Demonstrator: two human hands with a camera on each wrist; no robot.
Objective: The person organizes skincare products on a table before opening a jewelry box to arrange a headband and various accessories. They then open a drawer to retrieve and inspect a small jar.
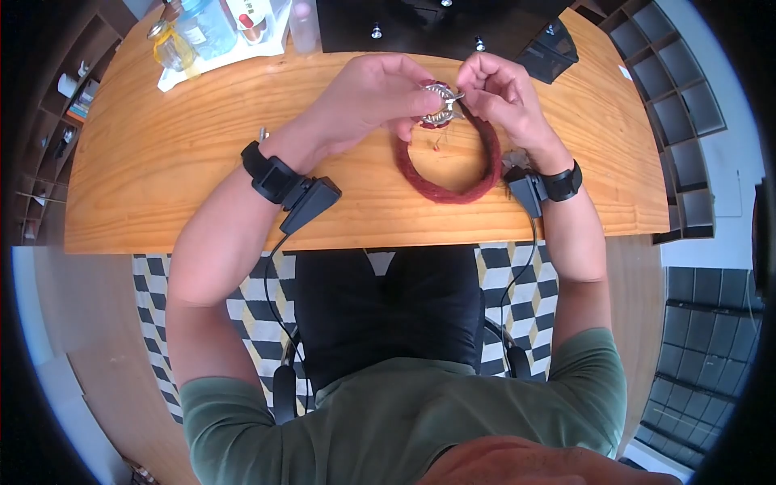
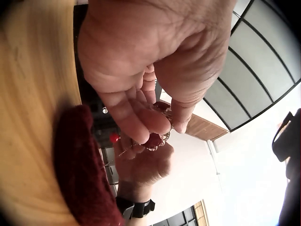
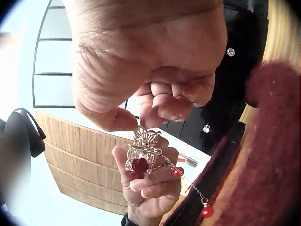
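A silver-toned ornament with dark red parts (image 1: 437, 105) is held over the table by my left hand (image 1: 368, 97), thumb against its face. My right hand (image 1: 509, 101) pinches its right edge between thumb and fingertips. In the right wrist view the metal ornament (image 3: 141, 153) shows a dark red stone, and a thin chain with red beads (image 3: 207, 210) hangs from it. A dark red fuzzy hoop (image 1: 449, 194) stands just below the hands, its upper part partly hidden by them and the ornament.
A white tray (image 1: 182, 78) with bottles and jars stands at the back left. A black drawer unit (image 1: 420, 28) is at the back, with a black mesh holder (image 1: 550, 52) beside it. A small metallic item (image 1: 264, 133) lies near the left forearm.
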